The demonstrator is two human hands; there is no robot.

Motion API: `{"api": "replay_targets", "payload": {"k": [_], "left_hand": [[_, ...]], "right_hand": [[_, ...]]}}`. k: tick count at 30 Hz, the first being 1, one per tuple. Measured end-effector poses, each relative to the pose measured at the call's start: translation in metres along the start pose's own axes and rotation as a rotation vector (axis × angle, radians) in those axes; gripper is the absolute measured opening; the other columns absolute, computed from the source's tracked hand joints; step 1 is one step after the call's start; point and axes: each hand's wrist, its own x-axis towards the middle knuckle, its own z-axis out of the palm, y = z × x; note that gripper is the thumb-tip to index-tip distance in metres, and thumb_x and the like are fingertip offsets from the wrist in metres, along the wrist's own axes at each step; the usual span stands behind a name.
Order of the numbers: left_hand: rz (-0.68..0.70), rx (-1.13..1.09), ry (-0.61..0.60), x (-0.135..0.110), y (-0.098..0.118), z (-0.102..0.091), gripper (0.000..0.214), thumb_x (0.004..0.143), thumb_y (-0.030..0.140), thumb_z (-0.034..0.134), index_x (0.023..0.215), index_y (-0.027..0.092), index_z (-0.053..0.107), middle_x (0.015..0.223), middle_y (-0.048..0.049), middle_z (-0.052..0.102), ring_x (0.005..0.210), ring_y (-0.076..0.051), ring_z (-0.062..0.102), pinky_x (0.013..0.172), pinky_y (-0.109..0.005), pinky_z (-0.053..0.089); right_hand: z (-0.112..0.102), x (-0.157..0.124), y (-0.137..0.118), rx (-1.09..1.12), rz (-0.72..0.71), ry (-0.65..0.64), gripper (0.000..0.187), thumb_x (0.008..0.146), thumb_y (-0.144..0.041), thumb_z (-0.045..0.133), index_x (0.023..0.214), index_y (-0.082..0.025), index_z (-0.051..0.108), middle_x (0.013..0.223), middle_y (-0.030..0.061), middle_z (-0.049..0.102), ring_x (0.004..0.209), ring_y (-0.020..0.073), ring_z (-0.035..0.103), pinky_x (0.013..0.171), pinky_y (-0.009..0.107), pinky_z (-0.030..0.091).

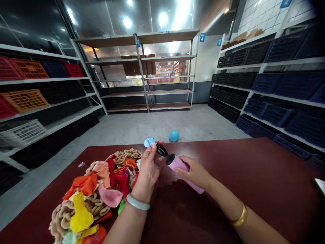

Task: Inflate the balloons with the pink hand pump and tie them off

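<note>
Pump point(174, 164) in R grip point(195, 172), tbl edge point(223, 141) beyond, tabletop point(254, 176) spreading R.

My count: 2 hands, left hand point(149, 164) and right hand point(193, 172). Bangles: 2, 1 pale bangle point(137, 203), 1 gold bangle point(240, 216). Balloon pump point(175, 163): 1. Limp blue balloon point(149, 141) in my fingers: 1. Inflated blue balloon point(174, 136): 1. Table point(254, 176): 1. Loose limp balloons point(80, 217) and tan cords point(61, 217): overlapped, can't count. Racks: 3, left rack point(45, 81), back rack point(144, 81), right rack point(259, 72). Back rack: 2 bays, 5 shelf levels. White crate point(24, 132): 1. Orange crates point(30, 68): 2. Blue number signs point(202, 37): 4. Dark crates point(296, 84): many, I can't get a firm number.
</note>
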Motion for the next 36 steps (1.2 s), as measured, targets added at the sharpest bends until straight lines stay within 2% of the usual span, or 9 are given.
{"api": "replay_targets", "payload": {"k": [5, 9, 12, 17, 22, 26, 31, 36], "left_hand": [[0.015, 0.141, 0.022, -0.005, 0.005, 0.008, 0.039, 0.066, 0.032, 0.084, 0.1, 0.016, 0.073, 0.105, -0.0096, 0.073, 0.1, -0.02, 0.066, 0.082, -0.029, 0.05], [0.056, 0.136, -0.017, -0.004, 0.009, 0.005, 0.035, 0.073, 0.038, 0.079, 0.099, 0.016, 0.073, 0.111, -0.0124, 0.072, 0.106, -0.023, 0.065, 0.083, -0.03, 0.049], [0.095, 0.089, 0.008, 0.0, 0.009, -0.001, 0.035, 0.078, 0.047, 0.072, 0.094, 0.016, 0.074, 0.105, -0.012, 0.073, 0.102, -0.023, 0.066, 0.079, -0.031, 0.05], [0.166, 0.13, 0.063, 0.005, 0.011, -0.004, 0.029, 0.071, 0.038, 0.081, 0.087, 0.014, 0.075, 0.104, -0.0118, 0.073, 0.105, -0.023, 0.065, 0.082, -0.03, 0.051], [0.102, 0.027, 0.01, 0.004, 0.013, -0.002, 0.031, 0.071, 0.029, 0.081, 0.099, 0.018, 0.074, 0.117, -0.0099, 0.07, 0.118, -0.022, 0.061, 0.089, -0.029, 0.049], [0.015, 0.002, -0.013, 0.002, 0.009, -0.002, 0.031, 0.074, 0.032, 0.08, 0.1, 0.018, 0.072, 0.116, -0.0113, 0.071, 0.11, -0.024, 0.065, 0.083, -0.032, 0.053], [0.013, 0.008, -0.017, -0.001, 0.004, -0.001, 0.03, 0.074, 0.033, 0.079, 0.097, 0.017, 0.067, 0.117, -0.0131, 0.07, 0.11, -0.027, 0.065, 0.082, -0.039, 0.055], [-0.003, -0.026, -0.092, -0.005, -0.001, 0.005, 0.031, 0.08, 0.037, 0.073, 0.102, 0.019, 0.06, 0.118, -0.0139, 0.069, 0.109, -0.03, 0.066, 0.084, -0.047, 0.057]], "right_hand": [[-0.002, -0.001, 0.0, -0.156, -0.005, 0.084, 0.035, 0.083, -0.041, 0.061, 0.111, -0.02, 0.065, 0.103, 0.006, 0.07, 0.088, 0.0236, 0.063, 0.073, 0.032, 0.043], [-0.005, -0.002, -0.004, -0.201, -0.019, 0.1, 0.04, 0.084, -0.041, 0.061, 0.118, -0.021, 0.062, 0.112, 0.0073, 0.069, 0.097, 0.0252, 0.064, 0.08, 0.034, 0.044], [-0.004, -0.004, -0.007, -0.202, -0.029, 0.102, 0.041, 0.083, -0.041, 0.062, 0.12, -0.022, 0.061, 0.114, 0.0071, 0.068, 0.099, 0.0249, 0.064, 0.083, 0.035, 0.045], [-0.002, -0.005, -0.009, -0.194, -0.055, 0.093, 0.037, 0.084, -0.039, 0.061, 0.116, -0.022, 0.063, 0.109, 0.0056, 0.069, 0.095, 0.0237, 0.063, 0.08, 0.034, 0.044], [-0.002, -0.006, -0.009, -0.179, -0.072, 0.083, 0.034, 0.085, -0.04, 0.061, 0.114, -0.022, 0.064, 0.104, 0.005, 0.07, 0.091, 0.0232, 0.063, 0.079, 0.033, 0.044], [-0.004, -0.006, -0.01, -0.179, -0.06, 0.086, 0.033, 0.084, -0.039, 0.061, 0.113, -0.022, 0.065, 0.103, 0.0049, 0.07, 0.09, 0.0233, 0.063, 0.077, 0.032, 0.044], [-0.007, -0.004, -0.008, -0.183, -0.045, 0.069, 0.034, 0.084, -0.039, 0.062, 0.112, -0.021, 0.066, 0.104, 0.0059, 0.07, 0.09, 0.0234, 0.063, 0.076, 0.032, 0.043], [-0.008, -0.003, -0.006, -0.156, -0.026, 0.036, 0.033, 0.083, -0.04, 0.063, 0.11, -0.022, 0.067, 0.102, 0.0053, 0.071, 0.087, 0.0229, 0.063, 0.074, 0.031, 0.043]]}}
